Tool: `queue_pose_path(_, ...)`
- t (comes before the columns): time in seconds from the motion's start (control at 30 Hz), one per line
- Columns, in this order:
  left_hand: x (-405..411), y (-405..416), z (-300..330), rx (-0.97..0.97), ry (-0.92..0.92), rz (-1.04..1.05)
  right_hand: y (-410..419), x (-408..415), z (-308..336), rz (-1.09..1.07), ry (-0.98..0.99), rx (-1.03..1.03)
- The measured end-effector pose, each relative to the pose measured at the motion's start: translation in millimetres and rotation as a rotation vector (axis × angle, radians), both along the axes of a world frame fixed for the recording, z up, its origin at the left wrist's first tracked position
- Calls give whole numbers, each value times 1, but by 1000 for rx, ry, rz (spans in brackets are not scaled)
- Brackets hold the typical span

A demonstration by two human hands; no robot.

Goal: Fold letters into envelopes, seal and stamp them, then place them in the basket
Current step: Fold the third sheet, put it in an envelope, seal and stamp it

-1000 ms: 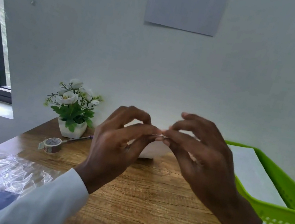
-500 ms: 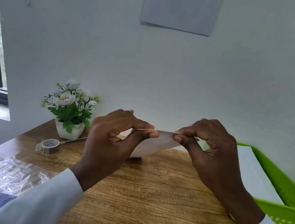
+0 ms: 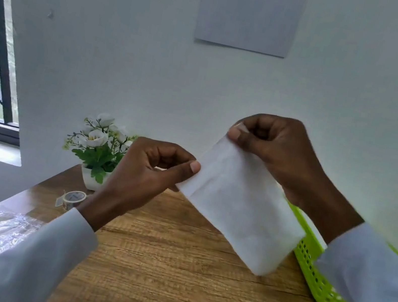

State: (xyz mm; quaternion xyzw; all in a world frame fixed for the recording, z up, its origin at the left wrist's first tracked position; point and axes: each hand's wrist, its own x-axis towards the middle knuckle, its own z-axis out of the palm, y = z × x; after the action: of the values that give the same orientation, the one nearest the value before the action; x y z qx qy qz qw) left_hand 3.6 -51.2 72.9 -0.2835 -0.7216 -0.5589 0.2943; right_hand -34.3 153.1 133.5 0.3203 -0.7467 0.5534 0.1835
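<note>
Right now the envelope hangs tilted above the surface, left hand and right hand each with a pinching grip on an upper corner. Uneven pulling could crease it or slip it loose beside the basket.

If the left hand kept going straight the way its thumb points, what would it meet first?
The left hand points right: first the white envelope it already pinches, then probably the right hand; depth is unclear.
</note>
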Motion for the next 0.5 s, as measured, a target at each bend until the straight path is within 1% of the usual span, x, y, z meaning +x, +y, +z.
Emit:
queue_pose_path(0.07, -3, -4, -2, 2, -114, 11, -7, -8, 2, 44, -93, 160)
queue_pose_path(0.17, -6, -6, -7, 35, -282, 24, -22, -15, -10, 106, -188, 289)
queue_pose_path(0.3, -4, -15, -23, 122, -446, 97, -44, -21, -41, 153, -265, 301)
queue_pose_path(0.5, 5, -26, -55, 196, -670, 104, -67, -32, -77, 153, -307, 399)
